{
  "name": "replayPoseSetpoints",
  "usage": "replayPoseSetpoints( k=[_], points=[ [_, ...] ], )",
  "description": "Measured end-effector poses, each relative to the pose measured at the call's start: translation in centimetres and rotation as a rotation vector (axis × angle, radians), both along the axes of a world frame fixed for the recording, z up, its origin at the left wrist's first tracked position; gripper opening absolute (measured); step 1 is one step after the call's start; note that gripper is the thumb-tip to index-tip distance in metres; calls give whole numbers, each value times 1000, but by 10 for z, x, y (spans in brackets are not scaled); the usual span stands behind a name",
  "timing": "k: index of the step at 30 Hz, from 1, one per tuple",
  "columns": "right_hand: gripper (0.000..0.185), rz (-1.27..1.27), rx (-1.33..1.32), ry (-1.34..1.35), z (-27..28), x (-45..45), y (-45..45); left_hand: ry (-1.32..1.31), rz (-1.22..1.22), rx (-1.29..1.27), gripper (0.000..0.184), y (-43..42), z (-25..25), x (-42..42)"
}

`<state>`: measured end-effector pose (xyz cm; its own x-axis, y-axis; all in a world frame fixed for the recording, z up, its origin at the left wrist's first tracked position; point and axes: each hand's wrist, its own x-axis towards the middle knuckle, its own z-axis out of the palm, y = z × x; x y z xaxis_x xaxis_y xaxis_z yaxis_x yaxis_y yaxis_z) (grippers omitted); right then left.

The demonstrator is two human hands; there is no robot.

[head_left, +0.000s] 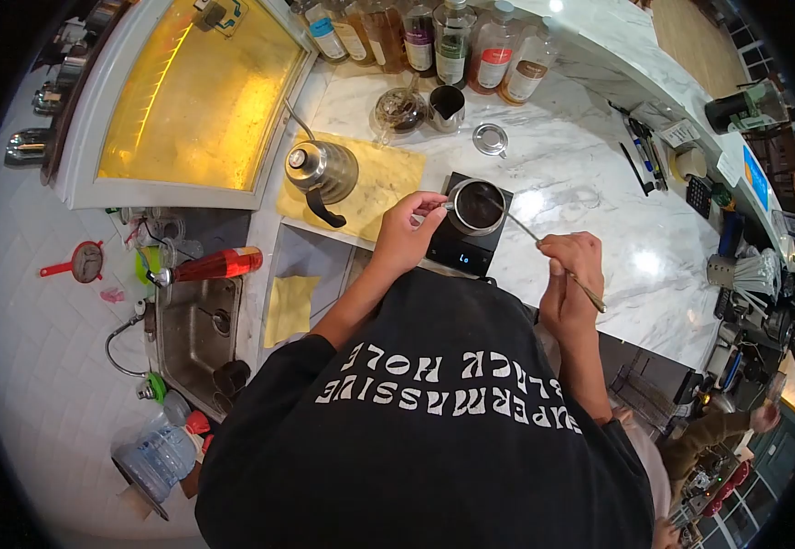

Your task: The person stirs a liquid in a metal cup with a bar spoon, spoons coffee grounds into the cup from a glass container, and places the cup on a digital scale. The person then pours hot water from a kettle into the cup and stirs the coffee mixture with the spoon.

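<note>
- We find the metal cup on the black scale, upright, near the front edge of the marble surface. Its inside looks dark; we cannot tell how full it is.
- Our left hand has its fingers drawn in narrow on the cup's handle side, thumb and forefinger pinching there.
- Our right hand has its fingers closed around the slim stem of a long spoon, one end reaching the cup's rim and the other slanting out past the palm. How deep the near-cup end sits, we cannot see.
- We judge the cup to be stiff and fairly light, with a smooth wall that could turn slippery when wet and may be warm. The handle is our best hold; a sideways nudge could tip it or slop any liquid inside.
- We take the spoon as thin, rigid and light, likely to roll if held loosely. A grip around mid-stem should steady it, with only gentle pressure against the rim.
- We would keep weight off the scale, since pressing down could disturb its reading.
- Around us, the gooseneck kettle stands on a yellow cloth, while a glass teapot and a small pitcher stand beyond the cup, the teapot looking the more fragile.
</note>
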<state>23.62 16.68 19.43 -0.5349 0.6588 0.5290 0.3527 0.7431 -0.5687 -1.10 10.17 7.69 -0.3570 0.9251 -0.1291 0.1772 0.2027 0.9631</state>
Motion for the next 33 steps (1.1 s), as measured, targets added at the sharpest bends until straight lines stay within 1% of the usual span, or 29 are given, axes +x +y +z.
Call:
replayPoseSetpoints(
  k=[4,7,10,14,20,21,26,33],
  points=[
    [17,0,-1,-16,0,11,3,-3,-3,-26,23,-1,2,0],
    [18,68,29,19,0,5,3,-10,-4,-24,23,-2,0,-1],
    [17,76,2,19,1,-2,5,-9,2,-26,23,-2,1,1],
    [16,16,9,-17,2,8,10,-10,9,-17,24,-3,0,1],
    [15,128,-53,19,4,10,12,8,-1,-70,29,-7,0,5],
    [15,114,-63,26,3,10,12,8,-2,-71,30,-7,-1,6],
    [15,75,-69,46,-3,17,16,36,58,-17,26,-10,-2,10],
    [13,148,-98,95,-8,14,20,46,102,-12,23,-13,-1,14]
  ],
)
